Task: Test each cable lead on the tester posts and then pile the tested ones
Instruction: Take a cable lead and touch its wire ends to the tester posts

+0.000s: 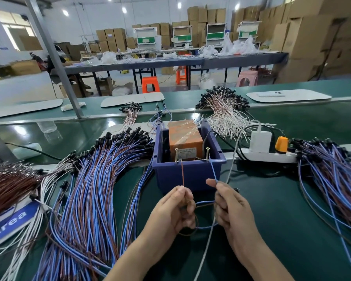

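1. Green worktop (282,209) stretches across a warehouse room stacked with cartons. At its middle a blue bin (188,175) holds the orange tester (185,138), with two screw posts standing at the bin's near rim.
2. You are mid-test on one cable. The brown lead (182,173) rises from your left hand (174,207) to the left post (176,156), and the blue lead (214,171) rises from your right hand (229,205) to the right post (207,154). Both tips appear to meet the posts low down (the contact itself is too small to confirm).
3. Each of your hands is closed in a pinch on its own lead, thumb against forefinger, with the other fingers curled. The cable's slack loops between and below your hands.
4. Your forearms come in from the bottom edge. The hands sit close together just in front of the bin, each with its pinch pointing up toward its post.
5. The next move, as I judge it, is to keep both tips steady on the posts until the tester answers (no lamp or signal shows from here). Then lift the two leads off together and lay the cable on the tested pile.
6. Which heap that is I cannot tell. A large blue-and-brown bundle (101,189) lies at your left, and a smaller one (332,169) lies at your right, beside the white power strip (267,157).
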`<state>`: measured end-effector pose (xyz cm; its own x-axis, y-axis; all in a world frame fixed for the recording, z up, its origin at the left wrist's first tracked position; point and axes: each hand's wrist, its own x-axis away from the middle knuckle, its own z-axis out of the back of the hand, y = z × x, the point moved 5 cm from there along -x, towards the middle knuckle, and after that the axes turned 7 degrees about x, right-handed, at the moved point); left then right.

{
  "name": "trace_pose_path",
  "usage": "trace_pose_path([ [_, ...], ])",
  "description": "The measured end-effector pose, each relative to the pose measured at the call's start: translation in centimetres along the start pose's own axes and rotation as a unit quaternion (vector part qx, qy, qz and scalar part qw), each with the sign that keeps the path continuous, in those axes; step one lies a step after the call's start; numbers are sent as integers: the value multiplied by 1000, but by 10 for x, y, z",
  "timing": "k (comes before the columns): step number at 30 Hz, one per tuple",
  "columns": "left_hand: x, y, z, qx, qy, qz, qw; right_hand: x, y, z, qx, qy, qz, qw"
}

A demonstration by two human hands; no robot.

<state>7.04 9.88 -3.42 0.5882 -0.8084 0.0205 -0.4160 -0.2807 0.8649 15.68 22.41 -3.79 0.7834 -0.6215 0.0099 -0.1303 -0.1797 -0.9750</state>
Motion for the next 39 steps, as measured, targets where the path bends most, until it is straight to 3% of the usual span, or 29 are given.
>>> trace_pose_path([
  [9, -1, -3, 4, -5, 13, -9, 1000, 2, -2, -3, 10, 15, 35, 999],
  [39, -4, -4, 7, 43, 83, 10, 996, -7, 11, -4, 28, 4, 27, 999],
])
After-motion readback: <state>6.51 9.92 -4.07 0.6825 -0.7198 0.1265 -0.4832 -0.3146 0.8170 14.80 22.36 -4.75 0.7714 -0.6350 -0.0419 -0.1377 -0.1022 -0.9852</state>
